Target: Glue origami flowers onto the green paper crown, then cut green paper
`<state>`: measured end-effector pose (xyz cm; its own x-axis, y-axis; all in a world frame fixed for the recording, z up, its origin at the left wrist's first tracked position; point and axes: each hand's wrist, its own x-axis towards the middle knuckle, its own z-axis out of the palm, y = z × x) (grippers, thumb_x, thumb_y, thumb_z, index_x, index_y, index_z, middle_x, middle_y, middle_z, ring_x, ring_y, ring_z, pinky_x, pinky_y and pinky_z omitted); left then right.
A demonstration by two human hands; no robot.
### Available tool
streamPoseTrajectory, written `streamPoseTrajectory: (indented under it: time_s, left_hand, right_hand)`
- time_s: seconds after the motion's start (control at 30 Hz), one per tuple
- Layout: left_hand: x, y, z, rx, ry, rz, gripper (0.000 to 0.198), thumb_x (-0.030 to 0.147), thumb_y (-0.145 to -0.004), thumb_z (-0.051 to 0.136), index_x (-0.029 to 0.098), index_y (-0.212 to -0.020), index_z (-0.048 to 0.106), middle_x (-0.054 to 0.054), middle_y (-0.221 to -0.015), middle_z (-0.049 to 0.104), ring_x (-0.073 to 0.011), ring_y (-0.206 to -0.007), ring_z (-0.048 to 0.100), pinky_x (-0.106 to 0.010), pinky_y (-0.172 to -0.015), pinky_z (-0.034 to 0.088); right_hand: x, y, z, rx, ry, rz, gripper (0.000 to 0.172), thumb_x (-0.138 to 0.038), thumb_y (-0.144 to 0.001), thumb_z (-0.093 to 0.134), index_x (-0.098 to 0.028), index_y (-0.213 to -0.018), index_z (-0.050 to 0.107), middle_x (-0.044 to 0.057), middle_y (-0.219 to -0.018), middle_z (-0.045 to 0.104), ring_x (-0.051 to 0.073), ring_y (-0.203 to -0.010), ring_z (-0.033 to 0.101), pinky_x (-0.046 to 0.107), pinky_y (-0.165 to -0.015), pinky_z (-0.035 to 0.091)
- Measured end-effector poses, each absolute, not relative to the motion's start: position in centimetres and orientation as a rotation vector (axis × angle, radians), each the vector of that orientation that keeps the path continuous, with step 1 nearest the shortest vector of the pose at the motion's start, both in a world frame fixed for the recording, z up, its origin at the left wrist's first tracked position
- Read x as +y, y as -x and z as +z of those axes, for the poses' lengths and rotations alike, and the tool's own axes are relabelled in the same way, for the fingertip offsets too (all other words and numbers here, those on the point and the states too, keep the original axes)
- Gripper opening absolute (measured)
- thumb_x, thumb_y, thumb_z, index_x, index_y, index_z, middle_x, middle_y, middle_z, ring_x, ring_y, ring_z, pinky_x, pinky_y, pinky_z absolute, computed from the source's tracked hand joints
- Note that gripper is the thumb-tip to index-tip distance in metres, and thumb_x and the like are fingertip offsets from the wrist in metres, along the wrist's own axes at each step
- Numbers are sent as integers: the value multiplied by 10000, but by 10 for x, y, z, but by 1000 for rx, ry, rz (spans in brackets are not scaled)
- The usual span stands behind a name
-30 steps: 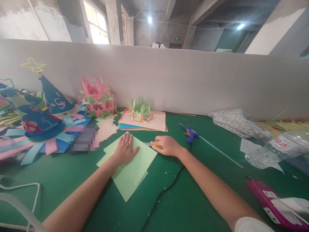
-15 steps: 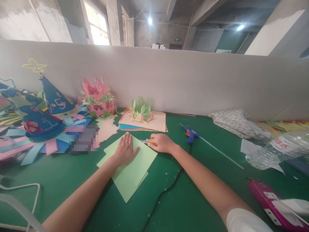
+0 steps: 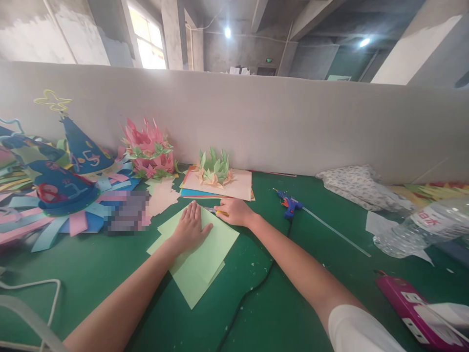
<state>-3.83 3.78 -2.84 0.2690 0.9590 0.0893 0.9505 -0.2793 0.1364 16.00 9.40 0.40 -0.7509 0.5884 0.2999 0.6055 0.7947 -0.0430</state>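
My left hand (image 3: 189,230) lies flat, fingers spread a little, on light green paper sheets (image 3: 198,274) that overlap at angles on the green table. Beside the upper right edge of the sheets, my right hand (image 3: 234,212) is closed around a small cutter (image 3: 222,213) with a yellow handle. Its metal end points left toward the paper's top corner. Just behind the hands, a green and peach paper crown (image 3: 214,168) rests on a stack of coloured sheets (image 3: 242,185).
A blue glue gun (image 3: 291,205) with a long glue stick lies right of my right hand, its black cable crossing the table (image 3: 278,313). Party hats (image 3: 86,151) and a pink crown (image 3: 148,151) stand left. A bottle (image 3: 421,227) and a magenta power strip (image 3: 406,305) are at right.
My right hand has moved a little to the left and slightly away from me along the paper's edge, carrying the cutter. My left hand and the sheets have stayed in place.
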Motion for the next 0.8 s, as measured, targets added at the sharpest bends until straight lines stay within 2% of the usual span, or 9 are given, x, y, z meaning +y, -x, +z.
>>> streamPoseTrajectory:
  time_s: [0.33,0.47,0.8]
  left_hand:
    - [41,40,-36,1844,-2489,283,844,630,-836,179,-4,-1391,223,-223,-1467,159,-319,-1363,98,-472,-1097,147]
    - [39,39,-33,1842,-2487,267,863,626,-840,154,-43,-1382,214,-234,-1465,142,-323,-1364,84,-465,-1100,133]
    - [37,38,-29,1842,-2494,264,864,629,-840,154,-43,-1379,225,-231,-1463,130,-318,-1363,86,-468,-1100,146]
  right_hand:
    - [102,-141,5,-2685,980,-93,286,-301,-888,433,-197,-984,681,61,-805,606,151,-705,532,234,-516,272]
    - [102,-137,4,-2674,1005,-98,284,-301,-880,447,-194,-1008,678,67,-823,613,159,-731,538,236,-518,276]
    - [97,-145,4,-2636,1045,-145,327,-308,-909,390,-182,-1046,659,71,-859,611,161,-751,543,247,-560,307]
